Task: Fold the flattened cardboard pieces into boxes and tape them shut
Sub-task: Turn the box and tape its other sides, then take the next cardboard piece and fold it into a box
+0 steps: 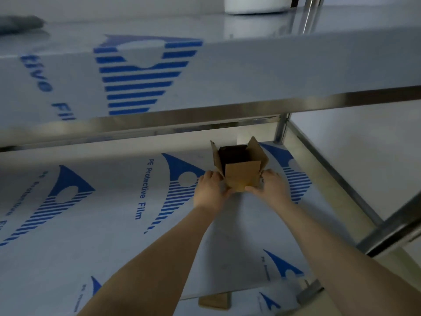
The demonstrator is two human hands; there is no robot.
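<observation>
A small brown cardboard box [242, 172] stands on the lower shelf [114, 224] of a steel table, its top flaps standing open and its inside dark. My left hand [210, 190] grips the box's left side, thumb curled at the lower front corner. My right hand [271, 185] grips the right side, thumb against the front face. Both arms reach forward under the upper tabletop.
The upper tabletop [250, 71], covered in white film with blue print, overhangs the box. A steel leg [281, 131] stands behind the box on the right. A piece of cardboard [214, 302] lies below the shelf's near edge. A white container [255, 4] sits far back.
</observation>
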